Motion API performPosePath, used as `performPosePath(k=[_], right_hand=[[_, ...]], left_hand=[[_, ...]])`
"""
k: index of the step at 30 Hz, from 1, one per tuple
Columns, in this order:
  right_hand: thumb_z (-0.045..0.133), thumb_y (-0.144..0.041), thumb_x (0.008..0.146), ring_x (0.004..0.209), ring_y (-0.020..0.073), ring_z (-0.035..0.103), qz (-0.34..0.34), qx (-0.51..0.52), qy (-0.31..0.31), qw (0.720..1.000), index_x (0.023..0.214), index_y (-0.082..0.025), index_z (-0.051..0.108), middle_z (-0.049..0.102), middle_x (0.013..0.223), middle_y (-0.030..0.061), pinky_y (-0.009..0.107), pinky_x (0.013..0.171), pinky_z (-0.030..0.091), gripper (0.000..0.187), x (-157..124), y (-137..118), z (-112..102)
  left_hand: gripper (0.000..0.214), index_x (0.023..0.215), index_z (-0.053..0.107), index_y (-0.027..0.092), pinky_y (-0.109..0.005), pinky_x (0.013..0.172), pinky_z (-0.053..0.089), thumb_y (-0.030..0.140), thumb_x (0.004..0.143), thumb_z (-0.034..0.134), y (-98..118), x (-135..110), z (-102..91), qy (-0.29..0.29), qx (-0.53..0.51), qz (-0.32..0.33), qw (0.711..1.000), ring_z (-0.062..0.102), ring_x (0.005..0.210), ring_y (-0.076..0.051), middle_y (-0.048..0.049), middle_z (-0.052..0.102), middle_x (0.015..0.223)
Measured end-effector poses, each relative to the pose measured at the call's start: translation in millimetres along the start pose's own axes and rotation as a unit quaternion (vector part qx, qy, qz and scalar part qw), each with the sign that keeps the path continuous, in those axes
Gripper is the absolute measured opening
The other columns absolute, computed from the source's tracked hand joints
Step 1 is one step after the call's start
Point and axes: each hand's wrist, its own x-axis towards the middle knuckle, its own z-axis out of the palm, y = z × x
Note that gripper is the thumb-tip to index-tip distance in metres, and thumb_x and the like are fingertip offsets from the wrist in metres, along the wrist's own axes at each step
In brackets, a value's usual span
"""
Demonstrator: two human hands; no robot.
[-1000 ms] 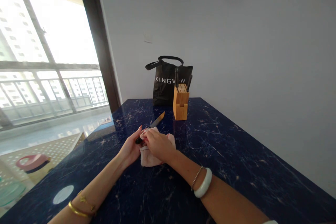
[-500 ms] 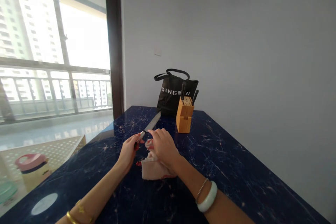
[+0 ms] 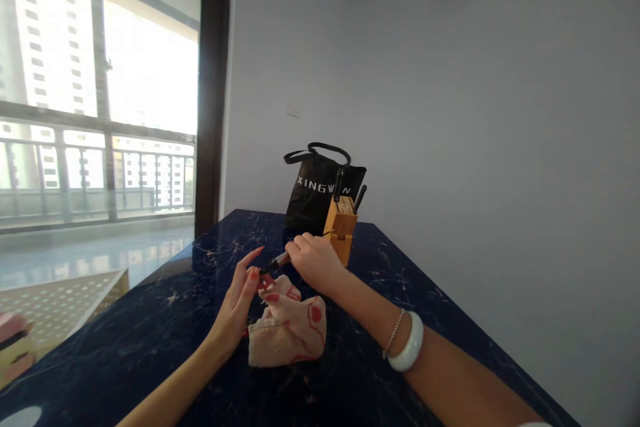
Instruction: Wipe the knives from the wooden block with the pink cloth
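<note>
A kitchen knife [image 3: 277, 263] is held across the table, its dark handle end pointing left. My right hand [image 3: 316, 261] is closed round it, covering most of the blade; a thin dark tip shows beyond the knuckles, before the knife block. My left hand [image 3: 241, 297] is open at the handle's end, index finger stretched out, thumb tip close to the handle. Whether it still touches the handle is hard to see. Below both hands a crumpled pale pink cloth [image 3: 293, 333] with red markings rests on the table, beside the left fingertips.
On the dark blue marbled table [image 3: 400, 347] stands a wooden knife block [image 3: 340, 230] with black-handled knives. Behind it leans a black tote bag [image 3: 305, 207] against the wall. A perforated cream-coloured surface [image 3: 65, 303] with a pink-lidded bottle [image 3: 15, 347] is at the left.
My right hand has left the cloth and taken hold of the knife. My left hand's grip on the handle has loosened, and the knife has turned flatter. The view has shifted slightly.
</note>
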Motion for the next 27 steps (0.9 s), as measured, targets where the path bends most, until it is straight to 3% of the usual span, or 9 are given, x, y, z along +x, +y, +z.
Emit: performPosePath(k=[3, 5, 8, 11, 15, 20, 27], right_hand=[[0.046, -0.031, 0.084, 0.069, 0.0163, 0.054, 0.126, 0.044, 0.088, 0.987, 0.084, -0.019, 0.05, 0.058, 0.071, 0.002, 0.024, 0.053, 0.034, 0.013, 4, 43, -25], [0.041, -0.043, 0.085, 0.061, 0.0144, 0.054, 0.221, 0.111, 0.165, 0.955, 0.081, -0.018, 0.052, 0.058, 0.065, 0.0014, 0.023, 0.053, 0.035, 0.028, 5, 75, -40], [0.043, -0.05, 0.081, 0.055, 0.0128, 0.054, 0.278, 0.193, 0.262, 0.904, 0.078, -0.017, 0.053, 0.059, 0.063, 0.0012, 0.023, 0.053, 0.038, 0.035, 3, 118, -55], [0.049, -0.051, 0.077, 0.057, 0.0133, 0.054, 0.316, 0.201, 0.329, 0.867, 0.075, -0.016, 0.055, 0.059, 0.064, 0.0018, 0.025, 0.055, 0.039, 0.035, -5, 149, -61], [0.05, -0.053, 0.074, 0.057, 0.014, 0.054, 0.37, 0.192, 0.353, 0.838, 0.07, -0.016, 0.054, 0.058, 0.062, 0.0027, 0.026, 0.056, 0.039, 0.037, -19, 173, -55], [0.049, -0.057, 0.072, 0.051, 0.0143, 0.053, 0.417, 0.213, 0.344, 0.814, 0.068, -0.016, 0.052, 0.056, 0.057, 0.002, 0.026, 0.053, 0.04, 0.041, -28, 181, -40], [0.05, -0.057, 0.072, 0.047, 0.0138, 0.052, 0.421, 0.22, 0.317, 0.821, 0.064, -0.017, 0.05, 0.055, 0.052, 0.001, 0.026, 0.052, 0.04, 0.04, -29, 180, -31]], left_hand=[[0.049, 0.1, 0.059, 0.016, -0.03, 0.077, 0.042, 0.05, 0.085, 0.026, -15, 1, 0.8, -0.056, 0.036, -0.018, 0.998, 0.056, 0.08, -0.018, -0.005, 0.062, 0.087], [0.053, 0.086, 0.062, 0.015, -0.028, 0.068, 0.044, 0.053, 0.084, 0.025, -25, 2, 1.1, -0.084, 0.069, -0.06, 0.992, 0.056, 0.071, -0.017, -0.0048, 0.062, 0.078], [0.054, 0.071, 0.062, 0.016, -0.024, 0.052, 0.039, 0.056, 0.082, 0.027, -34, 3, 2.0, -0.112, 0.141, -0.088, 0.98, 0.049, 0.053, -0.014, -0.0002, 0.055, 0.056], [0.055, 0.066, 0.06, 0.016, -0.022, 0.048, 0.036, 0.057, 0.081, 0.027, -35, 3, 3.7, -0.128, 0.168, -0.088, 0.973, 0.047, 0.051, -0.012, 0.0005, 0.054, 0.054], [0.059, 0.074, 0.062, 0.016, -0.021, 0.047, 0.036, 0.06, 0.08, 0.023, -31, 2, 5.8, -0.143, 0.147, -0.101, 0.974, 0.047, 0.051, -0.012, -0.0001, 0.056, 0.057], [0.06, 0.079, 0.063, 0.017, -0.021, 0.049, 0.037, 0.059, 0.081, 0.02, -30, 1, 6.4, -0.153, 0.148, -0.082, 0.974, 0.048, 0.055, -0.013, -0.0003, 0.055, 0.058], [0.057, 0.083, 0.063, 0.017, -0.023, 0.056, 0.04, 0.056, 0.083, 0.021, -30, 1, 4.3, -0.168, 0.162, -0.064, 0.97, 0.051, 0.059, -0.014, -0.0012, 0.06, 0.066]])
